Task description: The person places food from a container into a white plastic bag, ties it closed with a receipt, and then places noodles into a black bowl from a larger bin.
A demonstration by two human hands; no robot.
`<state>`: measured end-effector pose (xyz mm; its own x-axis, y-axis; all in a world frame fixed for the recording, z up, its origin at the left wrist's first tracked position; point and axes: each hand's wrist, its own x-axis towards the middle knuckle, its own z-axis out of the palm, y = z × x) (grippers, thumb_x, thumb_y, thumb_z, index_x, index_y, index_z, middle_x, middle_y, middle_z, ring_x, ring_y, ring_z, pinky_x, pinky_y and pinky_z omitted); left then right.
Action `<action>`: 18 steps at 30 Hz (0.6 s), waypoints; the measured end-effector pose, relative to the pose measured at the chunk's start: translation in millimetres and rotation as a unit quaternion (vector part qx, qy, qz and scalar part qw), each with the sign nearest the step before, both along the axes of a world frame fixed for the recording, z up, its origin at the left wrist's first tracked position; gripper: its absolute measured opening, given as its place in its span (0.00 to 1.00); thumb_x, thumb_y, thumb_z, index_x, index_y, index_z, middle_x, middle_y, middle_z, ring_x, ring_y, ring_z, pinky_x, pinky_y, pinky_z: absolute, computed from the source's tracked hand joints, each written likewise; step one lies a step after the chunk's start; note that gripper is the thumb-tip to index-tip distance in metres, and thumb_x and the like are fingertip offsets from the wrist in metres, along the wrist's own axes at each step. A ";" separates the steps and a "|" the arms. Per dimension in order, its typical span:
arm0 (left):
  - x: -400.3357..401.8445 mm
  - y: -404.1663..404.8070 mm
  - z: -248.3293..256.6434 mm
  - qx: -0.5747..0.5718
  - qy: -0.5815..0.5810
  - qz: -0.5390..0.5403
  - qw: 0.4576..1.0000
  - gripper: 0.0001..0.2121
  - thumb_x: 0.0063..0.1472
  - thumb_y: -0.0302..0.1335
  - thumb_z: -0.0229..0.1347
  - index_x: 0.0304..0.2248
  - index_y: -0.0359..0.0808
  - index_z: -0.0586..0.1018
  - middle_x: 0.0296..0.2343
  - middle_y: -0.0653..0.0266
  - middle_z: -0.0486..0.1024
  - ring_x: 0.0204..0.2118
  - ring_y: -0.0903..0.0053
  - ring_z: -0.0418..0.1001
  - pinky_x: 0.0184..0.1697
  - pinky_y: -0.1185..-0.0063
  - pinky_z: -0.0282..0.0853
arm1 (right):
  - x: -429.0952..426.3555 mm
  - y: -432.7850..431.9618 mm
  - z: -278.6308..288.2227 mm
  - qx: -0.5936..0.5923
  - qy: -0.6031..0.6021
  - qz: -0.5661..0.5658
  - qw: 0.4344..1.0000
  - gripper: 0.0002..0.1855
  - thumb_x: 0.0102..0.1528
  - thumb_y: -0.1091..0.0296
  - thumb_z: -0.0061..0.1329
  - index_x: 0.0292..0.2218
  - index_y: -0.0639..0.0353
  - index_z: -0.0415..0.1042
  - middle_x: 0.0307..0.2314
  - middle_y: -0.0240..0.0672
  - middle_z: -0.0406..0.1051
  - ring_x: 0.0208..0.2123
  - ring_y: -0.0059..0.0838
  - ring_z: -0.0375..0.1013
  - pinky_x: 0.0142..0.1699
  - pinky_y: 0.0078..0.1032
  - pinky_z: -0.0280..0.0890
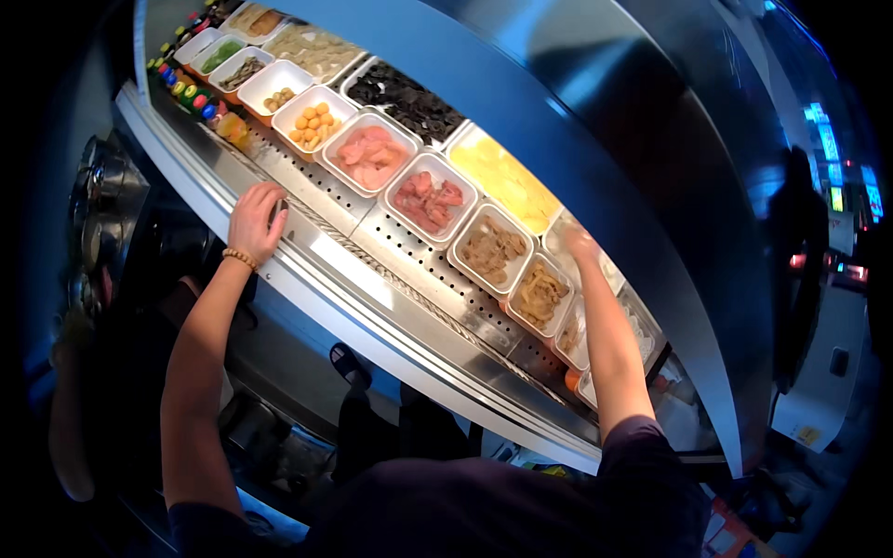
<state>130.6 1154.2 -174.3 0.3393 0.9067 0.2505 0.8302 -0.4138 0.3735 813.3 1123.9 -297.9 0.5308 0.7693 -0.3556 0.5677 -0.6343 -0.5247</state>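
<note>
My left hand (pixel 257 222) rests on the metal front edge of a lit food display case (pixel 307 240), thumb apart from the fingers and nothing held. My right hand (pixel 578 240), blurred, reaches over a white tub (pixel 555 237) in the back row; its fingertips and any grip are unclear. Close to that arm stand tubs of brown sliced food (pixel 538 296) and greyish-brown meat slices (pixel 490 252). Farther left are tubs of dark red meat (pixel 429 199), pink slices (pixel 370 155) and yellow balls (pixel 314 127). Yellow sheets (pixel 506 174) and black fungus-like pieces (pixel 401 97) fill larger back tubs.
The case's curved upper panel (pixel 530 97) overhangs the back row. Bottles with coloured caps (pixel 202 104) line the left end. A twisted metal rail (pixel 391 275) runs along the perforated floor. Metal pots (pixel 104 181) and another person's arm (pixel 70 418) are at the left.
</note>
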 end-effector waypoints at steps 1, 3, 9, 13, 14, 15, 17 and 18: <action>-8.0 -4.2 -11.8 0.025 -0.014 0.003 1.000 0.14 0.54 0.32 0.55 0.38 0.31 0.77 0.40 0.50 0.74 0.45 0.53 0.70 0.50 0.64 0.66 | -4.4 0.2 4.7 0.027 0.062 -0.013 0.998 0.12 0.57 0.66 0.50 0.43 0.56 0.72 0.30 0.27 0.72 0.26 0.19 0.70 0.31 0.18 0.67; -20.8 -3.1 -24.4 0.070 -0.051 -0.006 0.996 0.15 0.51 0.33 0.56 0.35 0.31 0.78 0.36 0.47 0.75 0.42 0.51 0.72 0.47 0.63 0.68 | -15.6 -10.5 23.9 0.068 0.207 -0.046 0.975 0.13 0.57 0.66 0.50 0.44 0.56 0.72 0.30 0.26 0.71 0.26 0.18 0.70 0.31 0.18 0.67; -25.2 -8.6 2.5 0.003 -0.027 0.012 1.000 0.13 0.53 0.33 0.53 0.35 0.33 0.77 0.36 0.55 0.74 0.43 0.59 0.72 0.46 0.67 0.68 | -165.2 21.0 94.8 0.097 0.454 -0.029 0.885 0.15 0.58 0.63 0.51 0.45 0.56 0.73 0.32 0.26 0.72 0.26 0.17 0.68 0.29 0.16 0.64; -30.4 -8.8 9.0 -0.020 -0.030 0.013 0.999 0.12 0.55 0.34 0.54 0.34 0.34 0.76 0.34 0.56 0.74 0.41 0.64 0.71 0.46 0.68 0.67 | -389.5 41.8 175.3 0.039 0.587 0.122 0.799 0.19 0.57 0.62 0.52 0.48 0.60 0.70 0.31 0.30 0.71 0.25 0.17 0.66 0.28 0.13 0.63; -28.6 -7.2 7.9 -0.017 -0.021 0.022 0.999 0.13 0.56 0.35 0.53 0.35 0.34 0.76 0.34 0.58 0.74 0.41 0.66 0.72 0.46 0.68 0.67 | -445.2 49.6 183.7 0.027 0.625 0.103 0.773 0.22 0.57 0.62 0.53 0.50 0.61 0.68 0.31 0.32 0.71 0.25 0.20 0.67 0.28 0.14 0.62; -33.0 -5.7 3.4 -0.056 -0.024 0.018 0.998 0.15 0.57 0.39 0.51 0.37 0.37 0.77 0.38 0.60 0.75 0.46 0.68 0.71 0.50 0.69 0.67 | -509.5 55.0 202.0 -0.003 0.617 0.123 0.777 0.23 0.58 0.62 0.53 0.52 0.59 0.67 0.34 0.33 0.71 0.28 0.23 0.70 0.31 0.17 0.64; -42.3 -10.2 -18.2 -0.039 -0.078 0.011 0.996 0.18 0.55 0.40 0.52 0.42 0.39 0.78 0.45 0.62 0.75 0.52 0.66 0.69 0.55 0.67 0.64 | -614.0 66.3 221.1 -0.029 0.678 0.257 0.688 0.25 0.55 0.69 0.55 0.53 0.57 0.65 0.41 0.37 0.70 0.38 0.26 0.71 0.39 0.22 0.68; -47.6 2.1 30.9 -0.329 -0.081 -0.026 0.940 0.22 0.53 0.42 0.54 0.45 0.41 0.78 0.51 0.62 0.73 0.56 0.61 0.66 0.59 0.64 0.58 | -652.2 78.9 230.5 -0.055 0.664 0.267 0.697 0.26 0.55 0.70 0.55 0.54 0.57 0.64 0.42 0.38 0.69 0.39 0.28 0.71 0.41 0.24 0.68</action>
<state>83.0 1156.3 -143.4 0.3929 0.8668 -0.3070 0.7250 -0.0866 0.6832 161.1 1202.8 -67.4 -0.6729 0.6602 -0.3336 -0.2006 -0.5969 -0.7768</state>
